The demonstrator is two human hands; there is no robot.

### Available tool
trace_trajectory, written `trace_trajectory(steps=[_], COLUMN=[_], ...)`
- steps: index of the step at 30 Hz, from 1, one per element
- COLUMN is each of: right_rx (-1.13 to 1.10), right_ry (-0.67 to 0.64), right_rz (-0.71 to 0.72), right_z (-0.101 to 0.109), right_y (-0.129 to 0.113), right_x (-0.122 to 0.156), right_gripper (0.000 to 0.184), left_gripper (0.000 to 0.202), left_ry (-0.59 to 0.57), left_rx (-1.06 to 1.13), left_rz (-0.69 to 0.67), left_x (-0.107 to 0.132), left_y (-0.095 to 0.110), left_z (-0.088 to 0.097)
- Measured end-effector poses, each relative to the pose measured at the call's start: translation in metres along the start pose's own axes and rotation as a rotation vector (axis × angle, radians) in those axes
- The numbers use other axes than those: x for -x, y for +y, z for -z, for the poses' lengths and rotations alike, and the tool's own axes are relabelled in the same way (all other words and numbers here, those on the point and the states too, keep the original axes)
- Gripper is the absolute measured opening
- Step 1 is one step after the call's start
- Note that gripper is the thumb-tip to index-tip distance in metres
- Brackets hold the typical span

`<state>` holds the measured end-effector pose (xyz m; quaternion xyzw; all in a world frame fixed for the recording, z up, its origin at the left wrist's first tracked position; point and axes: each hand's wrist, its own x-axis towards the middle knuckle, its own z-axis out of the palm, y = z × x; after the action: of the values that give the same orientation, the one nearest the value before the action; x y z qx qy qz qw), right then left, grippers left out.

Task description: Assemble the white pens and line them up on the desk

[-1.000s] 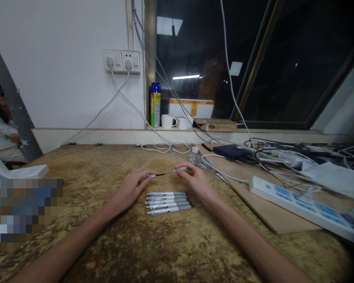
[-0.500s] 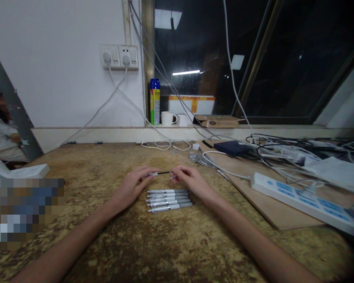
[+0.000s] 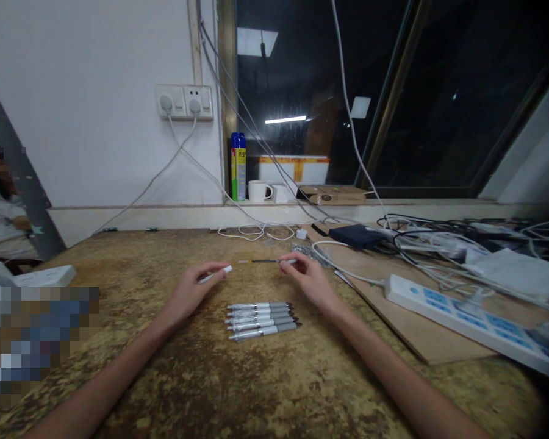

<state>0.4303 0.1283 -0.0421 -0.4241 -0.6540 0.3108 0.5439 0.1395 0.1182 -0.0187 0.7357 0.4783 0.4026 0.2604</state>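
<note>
My left hand (image 3: 193, 289) is closed around a white pen barrel (image 3: 227, 269), its end poking out past the fingertips. Across a small gap, my right hand (image 3: 310, 279) pinches a pen refill (image 3: 264, 261). The refill is thin and dark, with a pale, yellowish end pointing left towards the barrel. A pale grey piece (image 3: 293, 261) shows at the right fingers; how it joins the refill I cannot tell. Below the hands, several white-and-grey pens (image 3: 261, 321) lie side by side on the worn wooden table (image 3: 229, 390).
A brown board (image 3: 421, 341) on the right carries a white power strip (image 3: 466, 314) and tangled cables. A crumpled clear packet (image 3: 304, 250) lies behind my right hand. On the sill stand a spray can (image 3: 238, 167) and a white mug (image 3: 257, 191). A person (image 3: 0, 213) is at far left.
My hands have moved apart. The refill has come out of the barrel in my left hand and is now in my right hand. The pens in the row keep their places.
</note>
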Motion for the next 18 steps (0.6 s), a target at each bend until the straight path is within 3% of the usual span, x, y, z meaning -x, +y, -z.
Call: trace_trajectory(steps=[9, 18], right_rx=[-0.016, -0.033], right_ry=[0.025, 0.007], right_rz=[-0.006, -0.035], right_z=[0.0038, 0.0035], right_y=[-0.005, -0.005], right_x=[-0.0021, -0.002], right_gripper=[0.037, 0.04], left_gripper=[0.048, 0.04], left_ry=[-0.048, -0.057], left_rx=[0.107, -0.03], left_rz=[0.028, -0.022], left_x=[-0.001, 0.0012], left_y=[-0.0063, -0.0006], left_z=[-0.0025, 0.0019])
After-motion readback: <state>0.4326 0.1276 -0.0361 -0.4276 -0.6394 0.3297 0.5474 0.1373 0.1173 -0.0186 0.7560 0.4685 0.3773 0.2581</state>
